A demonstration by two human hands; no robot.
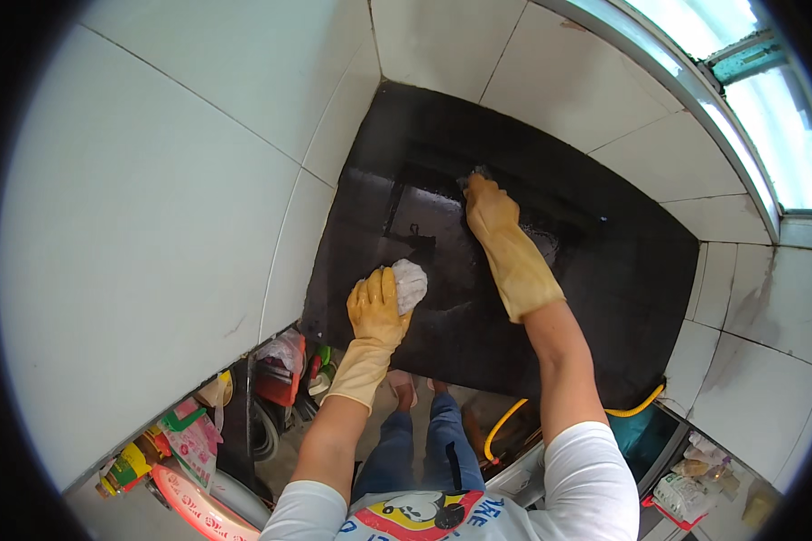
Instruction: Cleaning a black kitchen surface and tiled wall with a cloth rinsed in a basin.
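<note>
Before me is a black, glossy countertop (pixel 616 291) with wet streaks and reflections across its middle. My left hand (pixel 373 308), in a yellow rubber glove, grips a bunched white cloth (pixel 411 285) on the near left part of the counter. The cloth bulges out past the thumb side. Farther out, my right hand (pixel 492 206) wears a matching glove and presses a small greyish scrubber (pixel 480 170) against the surface. Most of that scrubber is hidden under the fingers, so its material is hard to make out.
White tiled walls (pixel 176 169) border the counter at left, back and right, with a window (pixel 778 128) at upper right. A yellow hose (pixel 504 427) hangs below the front edge. Packages, a yellow bottle (pixel 128 466) and a red-rimmed basin (pixel 199 504) sit low at left; bags (pixel 680 494) lie at lower right.
</note>
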